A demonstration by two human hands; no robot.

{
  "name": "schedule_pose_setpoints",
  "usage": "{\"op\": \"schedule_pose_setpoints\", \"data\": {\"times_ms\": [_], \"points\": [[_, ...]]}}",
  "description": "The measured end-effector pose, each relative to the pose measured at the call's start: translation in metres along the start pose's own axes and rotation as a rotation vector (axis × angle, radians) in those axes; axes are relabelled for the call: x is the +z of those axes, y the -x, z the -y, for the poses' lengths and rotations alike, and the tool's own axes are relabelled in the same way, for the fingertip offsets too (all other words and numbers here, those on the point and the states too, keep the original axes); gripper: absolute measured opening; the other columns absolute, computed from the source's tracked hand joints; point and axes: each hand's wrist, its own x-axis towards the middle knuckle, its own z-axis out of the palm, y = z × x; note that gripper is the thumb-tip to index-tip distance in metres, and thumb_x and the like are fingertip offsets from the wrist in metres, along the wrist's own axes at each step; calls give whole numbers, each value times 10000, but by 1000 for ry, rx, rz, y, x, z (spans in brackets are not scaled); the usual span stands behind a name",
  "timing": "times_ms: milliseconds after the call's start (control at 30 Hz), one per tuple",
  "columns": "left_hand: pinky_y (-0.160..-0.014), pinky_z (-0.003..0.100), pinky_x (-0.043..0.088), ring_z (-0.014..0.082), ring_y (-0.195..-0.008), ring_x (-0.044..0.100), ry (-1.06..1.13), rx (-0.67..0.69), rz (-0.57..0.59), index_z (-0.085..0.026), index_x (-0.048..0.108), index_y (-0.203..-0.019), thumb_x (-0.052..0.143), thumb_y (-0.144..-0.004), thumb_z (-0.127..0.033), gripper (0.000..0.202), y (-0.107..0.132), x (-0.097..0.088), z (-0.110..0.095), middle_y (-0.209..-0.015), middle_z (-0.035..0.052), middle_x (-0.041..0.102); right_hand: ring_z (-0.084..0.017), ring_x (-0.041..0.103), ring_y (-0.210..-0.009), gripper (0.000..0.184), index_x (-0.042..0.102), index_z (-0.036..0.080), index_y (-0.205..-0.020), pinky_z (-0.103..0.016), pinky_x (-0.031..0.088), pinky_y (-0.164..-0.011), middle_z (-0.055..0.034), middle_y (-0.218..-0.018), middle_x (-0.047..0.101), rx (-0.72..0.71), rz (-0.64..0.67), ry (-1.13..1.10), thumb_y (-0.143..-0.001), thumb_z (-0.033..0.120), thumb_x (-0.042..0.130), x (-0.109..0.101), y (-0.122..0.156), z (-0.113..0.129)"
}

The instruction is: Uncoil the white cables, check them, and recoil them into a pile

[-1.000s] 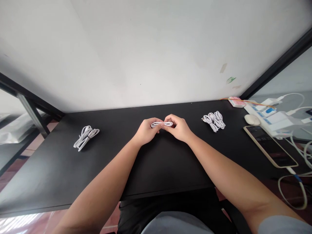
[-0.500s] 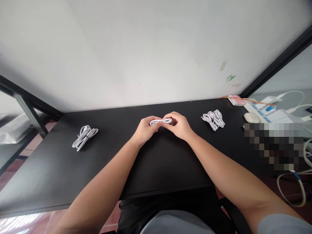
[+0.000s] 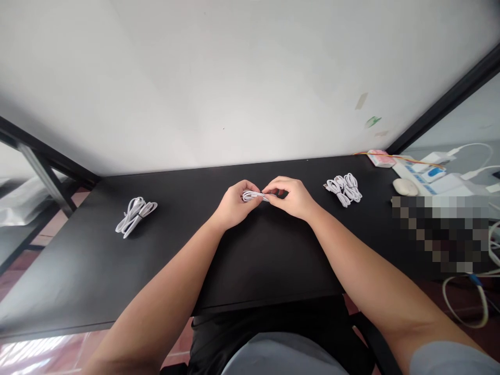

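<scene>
Presently holding a folded white cable (image 3: 253, 196) over the table (image 3: 273, 260), about midway between its left and right edges and nearer its far edge than its near one. Closed with thumb and fingers of the left hand (image 3: 236, 205) around the left part of the fold, loops showing between them. Pinched by the right hand (image 3: 297, 198) at the right end, thumb and forefinger tips drawn together there, with a gap behind them. Hard to tell whether touching the tabletop below. Out toward the left edge, a tied white cable bundle (image 3: 136, 216), well apart from both hands. Beyond the right hand, toward the far right corner, two more white cable bundles (image 3: 344, 189), side by side and touching. At that corner, a pink-and-white box (image 3: 382, 159), crossed by thin wires (image 3: 414, 160). Just beside, a white power strip (image 3: 407, 169) and a pale rounded object (image 3: 405, 187). Along the far edge, a white wall (image 3: 234, 94).
</scene>
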Motion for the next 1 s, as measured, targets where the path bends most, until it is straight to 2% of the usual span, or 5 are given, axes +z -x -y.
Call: {"op": "schedule_pose_setpoints", "data": {"times_ms": [167, 400, 833, 933, 1000], "points": [[-579, 242, 390, 108, -634, 500, -29, -12, 27, -181, 631, -891, 746, -796, -392, 258, 1, 0, -2, -767, 2, 620, -161, 647, -764, 63, 773, 228, -855, -300, 496, -671, -29, -901, 726, -22, 54, 30, -848, 209, 713, -5, 0, 3], [-567, 239, 379, 102, -609, 494, 47, -24, 7, -178, 633, -893, 757, -801, -420, 287, -1, 1, 4, -737, -2, 606, -166, 647, -776, 72, 762, 221, -869, -302, 493, -667, -39, -899, 712, -59, 2, 21, -876, 225, 690, -2, 1, 3], [-508, 216, 357, 82, -524, 482, 230, -17, -12, -171, 613, -883, 779, -809, -438, 323, -5, 3, 11, -621, -24, 562, -187, 661, -814, 172, 750, 232, -929, -331, 525, -716, -50, -944, 733, 88, 38, -107, -850, 383, 733, 1, 1, 1], [-511, 216, 384, 86, -518, 503, 300, -29, -10, -173, 604, -878, 783, -809, -441, 330, -5, 6, 13, -601, -24, 570, -191, 671, -827, 183, 742, 227, -926, -323, 530, -711, -52, -956, 733, 104, 42, -140, -845, 391, 736, 2, 2, 1], [-527, 220, 416, 90, -533, 529, 366, -38, -6, -173, 596, -874, 784, -810, -435, 328, -6, 8, 14, -622, -12, 600, -170, 656, -764, 189, 732, 223, -937, -303, 519, -682, -35, -918, 728, 125, 66, -153, -831, 378, 753, 2, 2, 3]]}}
